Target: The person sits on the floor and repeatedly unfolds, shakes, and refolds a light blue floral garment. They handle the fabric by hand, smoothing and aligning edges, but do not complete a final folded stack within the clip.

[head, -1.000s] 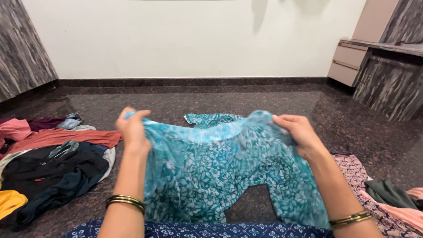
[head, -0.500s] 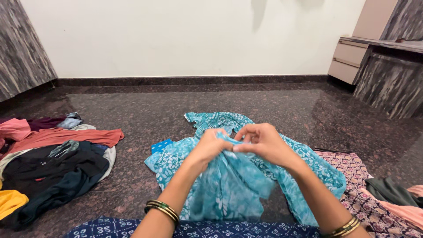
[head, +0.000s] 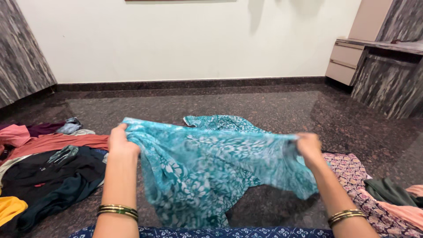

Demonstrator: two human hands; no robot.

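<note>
A heap of crumpled clothes (head: 42, 172) lies on the dark speckled stone floor (head: 246, 105) off to the left: black and navy pieces on top, a rust-orange cloth and a pink one behind, a yellow scrap at the near edge. To the right, a maroon cloth with a pale floral print (head: 357, 172) is spread flat, with a dark green garment (head: 387, 189) and a salmon-pink one (head: 407, 211) lying on it. A beige drawer cabinet (head: 346, 64) stands against the white wall in the far right corner, beside a grey marbled counter (head: 387, 79). Nothing blocks the view of the hands.

The thin turquoise fabric with a white leafy print (head: 207, 167) is stretched between both hands above the floor, its top edge taut, the rest sagging in loose folds towards the person's lap; a further part rests on the floor behind. The left hand (head: 121, 141) is closed around the upper left corner. The right hand (head: 308, 147) is a fist pinching the bunched upper right corner. Gold and green bangles (head: 118, 210) ring both wrists.
</note>
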